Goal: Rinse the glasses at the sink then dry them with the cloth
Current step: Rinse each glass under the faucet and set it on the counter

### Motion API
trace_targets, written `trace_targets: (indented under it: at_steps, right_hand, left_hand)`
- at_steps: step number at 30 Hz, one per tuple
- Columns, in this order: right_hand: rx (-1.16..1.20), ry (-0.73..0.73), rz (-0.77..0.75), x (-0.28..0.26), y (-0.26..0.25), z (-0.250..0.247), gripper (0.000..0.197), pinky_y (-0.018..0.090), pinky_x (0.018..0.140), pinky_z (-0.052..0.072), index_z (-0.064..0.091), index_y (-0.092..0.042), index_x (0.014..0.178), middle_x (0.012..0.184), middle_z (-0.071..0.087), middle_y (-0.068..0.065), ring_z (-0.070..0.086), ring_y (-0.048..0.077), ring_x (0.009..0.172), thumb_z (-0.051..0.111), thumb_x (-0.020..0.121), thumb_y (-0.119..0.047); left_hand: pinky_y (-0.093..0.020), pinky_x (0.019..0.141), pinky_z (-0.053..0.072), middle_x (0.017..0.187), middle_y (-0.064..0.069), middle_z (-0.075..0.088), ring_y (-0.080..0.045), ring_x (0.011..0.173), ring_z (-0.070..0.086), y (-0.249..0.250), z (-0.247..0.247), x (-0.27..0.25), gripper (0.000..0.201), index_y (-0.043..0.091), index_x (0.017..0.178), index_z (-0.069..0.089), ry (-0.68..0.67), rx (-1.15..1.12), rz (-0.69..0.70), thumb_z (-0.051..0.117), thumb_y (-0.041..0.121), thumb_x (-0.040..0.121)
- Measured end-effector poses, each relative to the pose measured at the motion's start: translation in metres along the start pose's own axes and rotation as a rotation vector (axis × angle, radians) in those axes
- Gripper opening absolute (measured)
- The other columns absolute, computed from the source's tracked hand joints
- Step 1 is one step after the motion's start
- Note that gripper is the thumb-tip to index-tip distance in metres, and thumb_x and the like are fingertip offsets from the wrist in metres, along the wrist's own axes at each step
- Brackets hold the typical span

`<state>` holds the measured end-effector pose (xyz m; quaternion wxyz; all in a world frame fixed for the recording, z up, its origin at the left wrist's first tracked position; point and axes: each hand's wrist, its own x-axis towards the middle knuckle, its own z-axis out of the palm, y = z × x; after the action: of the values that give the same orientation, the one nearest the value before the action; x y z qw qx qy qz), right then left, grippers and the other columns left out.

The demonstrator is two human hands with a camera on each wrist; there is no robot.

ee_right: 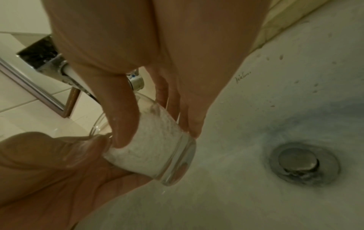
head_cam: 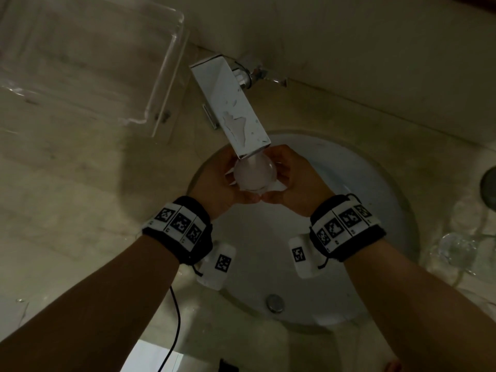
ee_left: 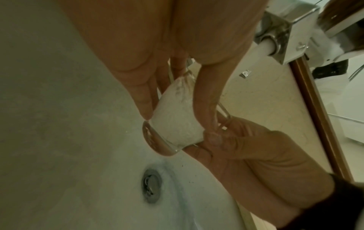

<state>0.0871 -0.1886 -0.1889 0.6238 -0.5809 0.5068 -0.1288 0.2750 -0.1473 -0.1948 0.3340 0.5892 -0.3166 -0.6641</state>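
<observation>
A clear glass [head_cam: 253, 175] full of white frothy water sits tilted right under the spout of the white box-shaped faucet [head_cam: 233, 108], above the white sink basin [head_cam: 349, 210]. My left hand [head_cam: 218, 181] grips it from the left and my right hand [head_cam: 292, 183] from the right. In the left wrist view the glass [ee_left: 177, 121] lies between my left fingers and thumb, its thick base towards the drain [ee_left: 151, 188]. In the right wrist view my right thumb and fingers curl round the glass [ee_right: 155, 147]. No cloth is in view.
More clear glasses [head_cam: 456, 248] stand on the wet stone counter right of the basin, near a dark round object [head_cam: 489, 186]. A clear acrylic tray [head_cam: 88, 63] is at the upper left. The drain plug [head_cam: 274, 303] sits at the basin's near side.
</observation>
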Motion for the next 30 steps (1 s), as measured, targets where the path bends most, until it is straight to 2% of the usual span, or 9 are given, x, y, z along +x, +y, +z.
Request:
trace_targets:
  at_steps: [6, 11, 14, 16, 18, 20, 23, 26, 30]
  right_hand:
    - [0.027, 0.01, -0.002, -0.002, 0.002, -0.001, 0.076, 0.041, 0.103, 0.052, 0.047, -0.012, 0.131, 0.123, 0.06, 0.004, 0.061, 0.022, 0.116, 0.086, 0.066, 0.004]
    - [0.055, 0.013, 0.009, -0.002, 0.001, -0.002, 0.07, 0.033, 0.1, 0.052, 0.048, -0.011, 0.127, 0.124, 0.061, 0.006, 0.061, 0.019, 0.114, 0.084, 0.069, 0.005]
    - [0.099, 0.0, 0.096, 0.001, 0.004, -0.002, 0.059, 0.038, 0.098, 0.054, 0.051, -0.012, 0.129, 0.125, 0.065, 0.007, 0.065, 0.02, 0.113, 0.082, 0.078, -0.011]
    - [0.109, -0.003, 0.199, 0.002, 0.006, 0.0, 0.058, 0.044, 0.095, 0.057, 0.059, -0.009, 0.125, 0.117, 0.071, 0.01, 0.07, 0.023, 0.107, 0.079, 0.08, -0.039]
    - [0.056, -0.003, 0.277, 0.003, 0.007, 0.004, 0.069, 0.047, 0.088, 0.06, 0.069, -0.003, 0.104, 0.1, 0.076, 0.015, 0.074, 0.027, 0.092, 0.068, 0.075, -0.065]
    - [-0.005, 0.011, 0.319, 0.002, 0.005, 0.009, 0.071, 0.047, 0.082, 0.062, 0.069, 0.003, 0.078, 0.084, 0.075, 0.023, 0.075, 0.031, 0.079, 0.058, 0.083, -0.067]
    - [0.003, 0.048, 0.359, 0.002, 0.006, 0.013, 0.081, 0.045, 0.075, 0.063, 0.07, 0.012, 0.078, 0.076, 0.074, 0.025, 0.075, 0.032, 0.07, 0.054, 0.088, -0.067]
    - [-0.053, 0.045, 0.313, 0.005, 0.005, 0.014, 0.086, 0.045, 0.075, 0.063, 0.072, 0.01, 0.086, 0.077, 0.075, 0.022, 0.076, 0.028, 0.07, 0.051, 0.083, -0.074]
    - [-0.146, 0.058, 0.239, 0.006, -0.004, 0.006, 0.066, 0.047, 0.081, 0.061, 0.074, -0.01, 0.088, 0.083, 0.077, 0.011, 0.075, 0.025, 0.079, 0.054, 0.076, -0.072]
  left_hand:
    - [-0.017, 0.077, 0.057, 0.117, 0.013, 0.061, -0.002, 0.103, 0.063, -0.003, 0.0, -0.001, 0.092, 0.027, 0.124, 0.051, 0.013, 0.009, 0.012, 0.094, 0.008, 0.045]
    - [-0.029, 0.09, 0.057, 0.119, 0.015, 0.062, -0.009, 0.109, 0.063, -0.002, 0.001, -0.003, 0.087, 0.036, 0.121, 0.053, -0.011, 0.004, -0.005, 0.096, 0.015, 0.048]
    - [-0.035, 0.097, 0.056, 0.116, 0.009, 0.07, -0.012, 0.108, 0.068, 0.006, 0.004, -0.005, 0.051, 0.039, 0.112, 0.063, 0.044, 0.13, -0.035, 0.087, 0.04, 0.068]
    - [-0.04, 0.094, 0.058, 0.109, -0.005, 0.076, -0.014, 0.095, 0.074, 0.009, 0.009, -0.007, 0.019, 0.025, 0.099, 0.073, 0.082, 0.166, -0.122, 0.072, 0.041, 0.088]
    - [-0.043, 0.089, 0.06, 0.093, -0.014, 0.078, -0.023, 0.084, 0.076, 0.007, 0.014, -0.003, 0.051, 0.01, 0.081, 0.076, 0.138, 0.219, -0.264, 0.064, 0.059, 0.087]
    - [-0.046, 0.087, 0.06, 0.082, -0.018, 0.074, -0.032, 0.084, 0.073, 0.006, 0.018, -0.001, 0.071, 0.002, 0.077, 0.072, 0.188, 0.262, -0.379, 0.057, 0.072, 0.083]
    - [-0.045, 0.082, 0.062, 0.088, -0.017, 0.075, -0.029, 0.08, 0.073, 0.01, 0.025, -0.003, 0.075, 0.003, 0.09, 0.073, 0.182, 0.18, -0.463, 0.051, 0.074, 0.085]
    - [-0.048, 0.08, 0.062, 0.098, -0.019, 0.074, -0.032, 0.087, 0.073, 0.019, 0.029, -0.009, 0.059, 0.007, 0.093, 0.072, 0.172, 0.052, -0.454, 0.053, 0.064, 0.09]
    - [-0.052, 0.083, 0.059, 0.111, -0.023, 0.072, -0.041, 0.096, 0.071, 0.031, 0.029, -0.015, 0.038, 0.002, 0.112, 0.069, 0.22, -0.067, -0.333, 0.06, 0.037, 0.098]
